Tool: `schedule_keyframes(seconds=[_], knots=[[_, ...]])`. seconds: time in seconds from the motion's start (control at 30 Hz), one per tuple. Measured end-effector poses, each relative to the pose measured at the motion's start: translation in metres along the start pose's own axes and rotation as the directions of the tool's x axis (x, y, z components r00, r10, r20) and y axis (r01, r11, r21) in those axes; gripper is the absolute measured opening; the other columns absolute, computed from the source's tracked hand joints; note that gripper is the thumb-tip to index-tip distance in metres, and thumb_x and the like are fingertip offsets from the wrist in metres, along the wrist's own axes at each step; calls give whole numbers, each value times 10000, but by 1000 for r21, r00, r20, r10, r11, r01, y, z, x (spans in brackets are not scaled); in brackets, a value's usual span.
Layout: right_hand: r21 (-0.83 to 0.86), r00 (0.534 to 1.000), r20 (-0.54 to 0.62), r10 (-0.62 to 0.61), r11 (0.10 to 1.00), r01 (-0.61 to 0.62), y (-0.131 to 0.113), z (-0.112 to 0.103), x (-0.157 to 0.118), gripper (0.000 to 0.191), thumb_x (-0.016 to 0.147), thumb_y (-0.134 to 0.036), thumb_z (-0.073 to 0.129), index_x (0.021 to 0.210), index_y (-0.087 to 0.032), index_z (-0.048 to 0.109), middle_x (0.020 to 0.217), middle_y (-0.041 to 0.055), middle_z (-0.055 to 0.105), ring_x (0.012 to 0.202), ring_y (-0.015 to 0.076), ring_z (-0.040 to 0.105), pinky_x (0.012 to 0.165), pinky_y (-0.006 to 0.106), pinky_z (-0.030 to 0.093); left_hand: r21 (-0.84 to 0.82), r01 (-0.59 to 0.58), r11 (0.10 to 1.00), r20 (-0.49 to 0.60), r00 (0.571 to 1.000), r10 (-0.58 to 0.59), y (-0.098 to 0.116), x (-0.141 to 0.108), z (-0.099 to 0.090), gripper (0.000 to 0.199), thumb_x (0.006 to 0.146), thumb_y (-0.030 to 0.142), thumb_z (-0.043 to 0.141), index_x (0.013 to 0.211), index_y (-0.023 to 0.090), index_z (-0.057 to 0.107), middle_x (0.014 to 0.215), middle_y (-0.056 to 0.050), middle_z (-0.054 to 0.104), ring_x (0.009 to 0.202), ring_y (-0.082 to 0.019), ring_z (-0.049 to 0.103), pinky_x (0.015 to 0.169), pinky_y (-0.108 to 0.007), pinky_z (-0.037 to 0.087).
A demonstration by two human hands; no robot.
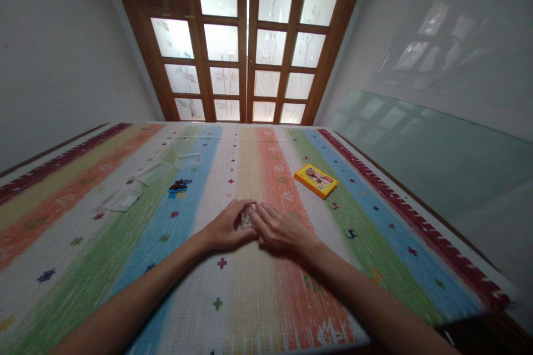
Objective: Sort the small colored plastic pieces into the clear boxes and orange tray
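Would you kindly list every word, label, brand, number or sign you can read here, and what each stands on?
No text can be read with certainty.
Yellow box: printing and a red patch on its cover, too small and blurred to read.
Tablecloth: crosses and other printed motifs, no readable words.
Small pale object at the hands: partly covered, no lettering discernible.

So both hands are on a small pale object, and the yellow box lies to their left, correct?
Not quite: the head view shows the yellow box to their right. The left hand and right hand are indeed on a small pale object.
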State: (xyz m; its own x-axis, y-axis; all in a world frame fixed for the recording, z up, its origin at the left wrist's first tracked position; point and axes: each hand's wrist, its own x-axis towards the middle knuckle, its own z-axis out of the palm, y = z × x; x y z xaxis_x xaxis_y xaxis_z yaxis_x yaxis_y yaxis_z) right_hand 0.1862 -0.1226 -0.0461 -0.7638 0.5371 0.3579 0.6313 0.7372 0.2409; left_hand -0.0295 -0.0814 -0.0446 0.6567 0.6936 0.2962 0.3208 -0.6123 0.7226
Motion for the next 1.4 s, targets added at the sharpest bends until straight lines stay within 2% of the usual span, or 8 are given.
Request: schedule_keyframes(seconds=[0.4, 0.8, 0.9, 1.03, 1.1, 1.2, 1.3, 1.4], knots=[[-78, 997, -63, -40, 996, 35, 2, 7, 1, 370, 1014, -110, 397, 1294, 56, 574, 1213, 350, 679, 1126, 354, 702, 943, 516, 589, -99, 30, 995, -19, 999, -32, 0, 2, 0, 549, 792, 361, 750, 1257, 166, 535, 1217, -155, 669, 1093, -286, 659, 999, -472, 517], [-96, 998, -45, -54, 994, 49, 2, 3, 4, 352, 1033, -111, 345, 1230, 26, 603, 1159, 319, 694, 1061, 328, 704, 905, 489, 590, -110, 63, 992, -19, 998, -66, 1, 4, 0, 549, 774, 387, 765, 1226, 176, 536, 1176, -142, 674, 1053, -280, 656, 980, -468, 515], [-21, 999, -32, -37, 999, 36, 5, 2, 4, 319, 1036, -135, 370, 1193, -12, 619, 1085, 276, 713, 1018, 322, 709, 870, 481, 596, -90, 52, 995, -17, 998, -54, 2, 1, 1, 590, 774, 402, 770, 1263, 171, 535, 1195, -150, 659, 1079, -295, 649, 992, -490, 515], [280, 994, -64, 84, 958, -63, 17, 2, -2, 310, 1019, -183, 436, 1266, -103, 605, 1086, 185, 741, 971, 254, 729, 841, 401, 611, -82, 62, 995, -18, 998, -64, 0, -4, 3, 743, 733, 417, 834, 1362, 189, 512, 1280, -159, 618, 1167, -328, 618, 1045, -546, 486], [492, 961, -82, 264, 849, -191, 24, 1, -6, 344, 1017, -247, 466, 1327, -158, 586, 1112, 146, 756, 965, 230, 744, 835, 376, 614, -162, 55, 985, -33, 998, -61, -2, -5, 4, 861, 701, 426, 868, 1432, 207, 468, 1321, -161, 597, 1205, -338, 601, 1071, -569, 469], [791, 831, -5, 556, 510, -338, 30, -4, -9, 356, 1013, -381, 516, 1322, -221, 590, 1105, 106, 772, 976, 231, 760, 822, 386, 622, -306, 47, 951, -28, 998, -58, -5, -5, 3, 947, 735, 416, 854, 1528, 243, 367, 1333, -154, 586, 1202, -317, 604, 1073, -565, 479], [945, 690, 141, 710, 110, -307, 35, -7, -7, 385, 957, -513, 606, 1203, -217, 622, 1023, 95, 782, 861, 225, 778, 765, 385, 636, -394, 47, 918, 1, 999, -51, -3, -4, 1, 974, 779, 380, 826, 1577, 282, 277, 1402, -165, 541, 1207, -299, 610, 1060, -546, 496], [951, 587, 303, 751, -201, -233, 41, -7, -4, 412, 860, -557, 729, 1055, -209, 625, 939, 76, 785, 672, 195, 756, 628, 337, 627, -458, 25, 889, 20, 1000, -18, 0, -5, 0, 931, 806, 343, 804, 1574, 273, 282, 1432, -180, 531, 1273, -311, 590, 1098, -548, 458]])
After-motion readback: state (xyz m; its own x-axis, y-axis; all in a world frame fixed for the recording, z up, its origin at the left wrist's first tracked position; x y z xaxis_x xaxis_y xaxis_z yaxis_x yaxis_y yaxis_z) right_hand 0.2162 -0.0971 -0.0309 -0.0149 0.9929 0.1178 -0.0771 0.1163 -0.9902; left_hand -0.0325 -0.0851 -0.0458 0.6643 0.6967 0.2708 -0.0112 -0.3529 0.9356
